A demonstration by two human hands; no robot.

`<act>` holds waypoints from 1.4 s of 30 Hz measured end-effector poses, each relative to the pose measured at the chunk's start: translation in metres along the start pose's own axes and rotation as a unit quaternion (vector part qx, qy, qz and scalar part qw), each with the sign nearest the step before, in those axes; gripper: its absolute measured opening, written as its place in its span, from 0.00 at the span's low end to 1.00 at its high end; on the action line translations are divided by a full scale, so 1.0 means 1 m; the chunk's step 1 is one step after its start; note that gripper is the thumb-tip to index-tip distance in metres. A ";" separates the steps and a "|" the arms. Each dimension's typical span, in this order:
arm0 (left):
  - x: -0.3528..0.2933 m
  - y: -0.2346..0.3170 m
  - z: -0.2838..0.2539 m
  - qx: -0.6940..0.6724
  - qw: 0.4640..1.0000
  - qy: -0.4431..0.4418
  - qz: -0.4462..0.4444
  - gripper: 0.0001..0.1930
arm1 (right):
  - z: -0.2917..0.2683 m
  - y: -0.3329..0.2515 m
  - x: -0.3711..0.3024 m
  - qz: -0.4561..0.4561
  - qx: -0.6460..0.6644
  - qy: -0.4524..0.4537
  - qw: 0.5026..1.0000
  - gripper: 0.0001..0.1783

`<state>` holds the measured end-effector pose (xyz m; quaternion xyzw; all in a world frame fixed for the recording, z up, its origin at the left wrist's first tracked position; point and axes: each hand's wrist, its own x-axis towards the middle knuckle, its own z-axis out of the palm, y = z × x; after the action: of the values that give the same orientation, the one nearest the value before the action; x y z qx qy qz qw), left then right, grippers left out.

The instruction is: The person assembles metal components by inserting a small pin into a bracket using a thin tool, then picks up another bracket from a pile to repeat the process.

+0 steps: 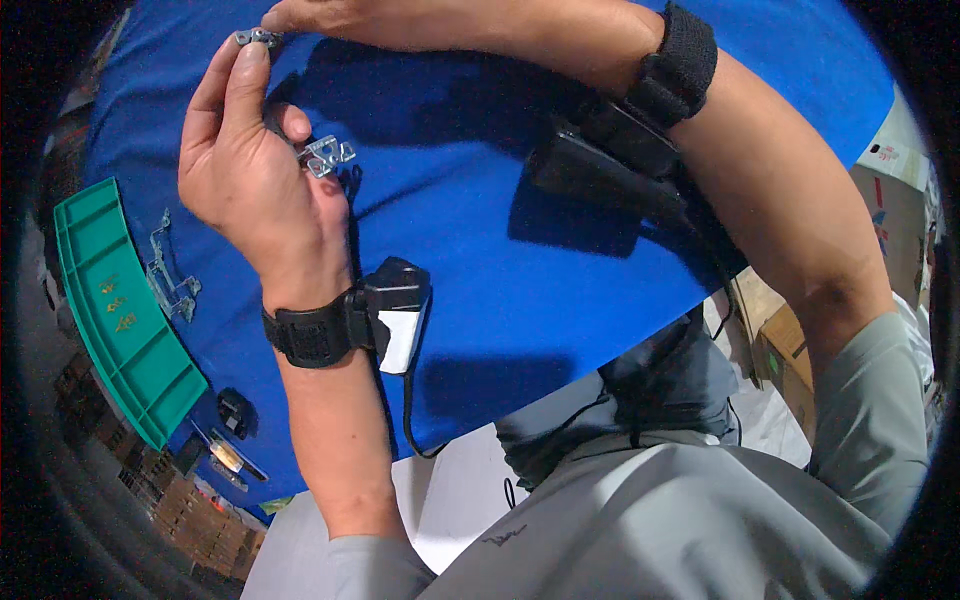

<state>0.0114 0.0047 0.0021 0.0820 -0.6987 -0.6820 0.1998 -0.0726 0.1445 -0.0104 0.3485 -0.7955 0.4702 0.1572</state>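
Two hands at upper left, over blue table (470,290). Left hand (245,165): thumb and fingers pinched together on small metal part (257,38); metal bracket (326,157) tucked by curled lower fingers. Right hand (310,18): at part's right side, cut by view's upper edge; cannot tell grip. Green tray (95,225), thin metal pieces (168,275) along left table edge. Wide cloth stretch between forearms, down to slanting near edge.

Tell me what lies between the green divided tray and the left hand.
Thin silvery metal bracket pieces lie there on the blue cloth, close beside the green divided tray and farther from the left hand; the head view shows this.
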 end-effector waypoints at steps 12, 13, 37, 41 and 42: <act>0.002 0.003 0.000 -0.008 1.000 0.004 -0.005 0.09 | 0.003 0.003 -0.002 -0.015 -0.006 0.033 0.999 0.13; 0.002 0.003 0.001 -0.008 1.000 0.003 -0.005 0.09 | 0.003 0.004 -0.002 -0.028 0.003 0.039 0.999 0.13; 0.001 0.004 0.002 -0.034 0.999 0.012 -0.033 0.11 | -0.004 -0.002 -0.005 0.014 0.090 0.004 0.996 0.13; -0.001 0.008 0.006 -0.054 0.996 0.048 -0.050 0.10 | -0.007 -0.007 -0.003 0.042 0.058 -0.021 0.997 0.11; -0.002 0.009 0.007 -0.054 0.996 0.045 -0.046 0.10 | -0.004 -0.005 -0.005 0.050 0.030 -0.025 0.998 0.11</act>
<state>0.0122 0.0125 0.0103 0.1337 -0.6464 -0.7230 0.2038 -0.0654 0.1484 -0.0082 0.3247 -0.8012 0.4919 0.1034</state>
